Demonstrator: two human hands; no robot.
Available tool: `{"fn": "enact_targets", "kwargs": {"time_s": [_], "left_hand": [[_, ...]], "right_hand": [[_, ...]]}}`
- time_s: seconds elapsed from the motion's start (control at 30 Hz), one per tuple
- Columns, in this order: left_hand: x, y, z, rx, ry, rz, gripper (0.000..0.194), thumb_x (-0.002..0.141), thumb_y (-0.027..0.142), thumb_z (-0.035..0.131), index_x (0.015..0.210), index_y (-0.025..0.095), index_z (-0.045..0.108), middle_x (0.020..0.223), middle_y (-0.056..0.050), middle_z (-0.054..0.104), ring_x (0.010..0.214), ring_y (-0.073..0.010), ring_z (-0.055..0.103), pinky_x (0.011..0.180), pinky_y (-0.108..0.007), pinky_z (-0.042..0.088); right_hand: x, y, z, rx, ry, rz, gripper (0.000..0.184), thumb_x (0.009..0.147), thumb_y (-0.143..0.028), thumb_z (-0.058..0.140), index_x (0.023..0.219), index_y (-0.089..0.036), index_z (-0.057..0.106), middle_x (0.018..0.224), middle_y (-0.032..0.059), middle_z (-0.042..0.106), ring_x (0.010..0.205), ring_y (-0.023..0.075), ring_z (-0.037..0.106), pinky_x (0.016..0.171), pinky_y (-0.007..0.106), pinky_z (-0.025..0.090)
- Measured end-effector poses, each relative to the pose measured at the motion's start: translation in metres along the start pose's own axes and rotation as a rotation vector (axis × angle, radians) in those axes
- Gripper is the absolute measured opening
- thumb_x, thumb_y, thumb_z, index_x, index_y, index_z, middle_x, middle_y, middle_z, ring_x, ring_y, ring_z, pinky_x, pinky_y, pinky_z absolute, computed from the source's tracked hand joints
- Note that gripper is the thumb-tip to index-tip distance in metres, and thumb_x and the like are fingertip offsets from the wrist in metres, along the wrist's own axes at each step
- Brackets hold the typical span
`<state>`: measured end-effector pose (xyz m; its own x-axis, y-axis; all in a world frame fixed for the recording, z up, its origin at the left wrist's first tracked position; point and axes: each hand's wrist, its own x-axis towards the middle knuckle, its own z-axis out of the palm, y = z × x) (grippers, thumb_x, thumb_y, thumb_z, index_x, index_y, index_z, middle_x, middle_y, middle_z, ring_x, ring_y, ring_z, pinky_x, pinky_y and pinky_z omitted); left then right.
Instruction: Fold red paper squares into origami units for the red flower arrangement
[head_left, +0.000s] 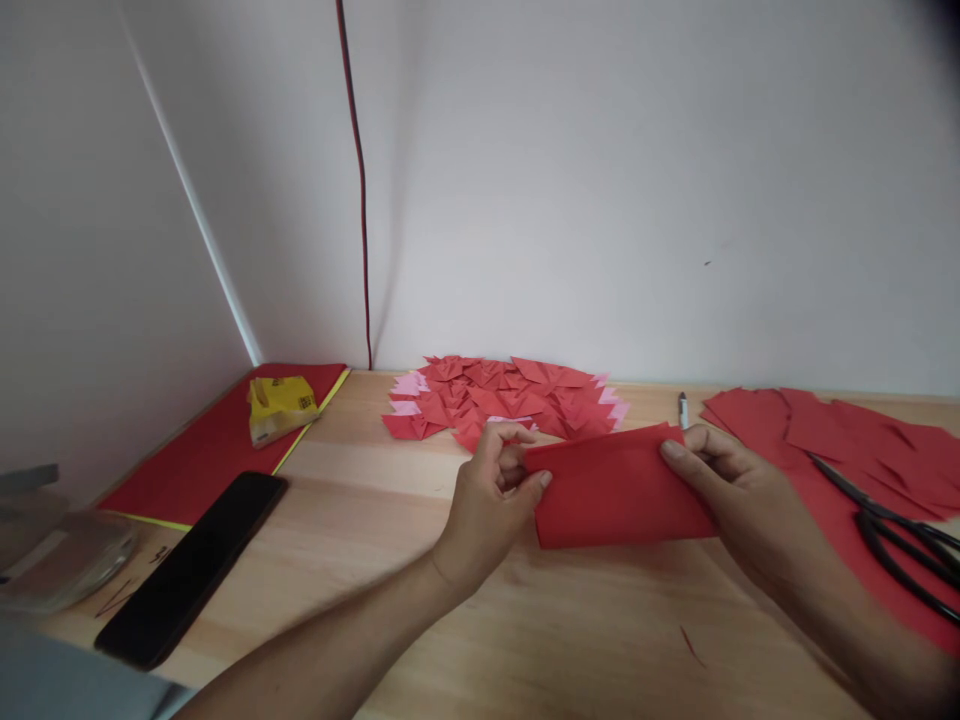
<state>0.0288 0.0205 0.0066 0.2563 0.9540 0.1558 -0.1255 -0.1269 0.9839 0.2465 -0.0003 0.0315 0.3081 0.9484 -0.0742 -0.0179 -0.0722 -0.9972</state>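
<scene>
A folded sheet of red paper (615,492) is held up above the wooden table between my two hands. My left hand (495,490) pinches its upper left corner, thumb in front and fingers behind. At the upper right corner my right hand (712,470) grips it with the thumb on the near face. Behind the sheet lies a pile of folded red and pink paper pieces (487,390) against the wall. Right of my right hand, black-handled scissors (892,520) rest on red paper, beside a spread of cut red paper pieces (870,440).
On the left, a yellow packet (281,408) lies on a stack of red and yellow sheets (180,465). A black phone (191,570) and a clear plastic container (67,560) are nearer. A pen (683,410) stands out behind my right hand. A cable (360,180) hangs down the wall.
</scene>
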Motion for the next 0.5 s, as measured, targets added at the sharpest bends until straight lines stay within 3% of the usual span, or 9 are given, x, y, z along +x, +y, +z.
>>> {"fn": "enact_targets", "kwargs": {"time_s": [0.33, 0.5], "left_hand": [[-0.004, 0.006, 0.001, 0.075, 0.006, 0.039, 0.027, 0.083, 0.016, 0.06, 0.107, 0.025, 0.051, 0.091, 0.0, 0.07, 0.078, -0.0107, 0.066, 0.068, -0.02, 0.048], [-0.006, 0.008, 0.0, 0.172, 0.017, 0.13, 0.026, 0.083, 0.016, 0.06, 0.107, 0.025, 0.052, 0.098, 0.0, 0.069, 0.083, -0.0106, 0.067, 0.072, -0.021, 0.049]], "right_hand": [[0.006, 0.01, -0.007, 0.121, -0.057, -0.014, 0.033, 0.069, -0.043, 0.079, 0.074, -0.023, 0.053, 0.062, -0.0055, 0.054, 0.054, 0.0105, 0.05, 0.05, 0.019, 0.04], [0.008, 0.013, -0.01, 0.123, -0.066, -0.025, 0.031, 0.07, -0.043, 0.078, 0.076, -0.024, 0.054, 0.065, -0.005, 0.056, 0.056, 0.0123, 0.051, 0.052, 0.021, 0.041]]}}
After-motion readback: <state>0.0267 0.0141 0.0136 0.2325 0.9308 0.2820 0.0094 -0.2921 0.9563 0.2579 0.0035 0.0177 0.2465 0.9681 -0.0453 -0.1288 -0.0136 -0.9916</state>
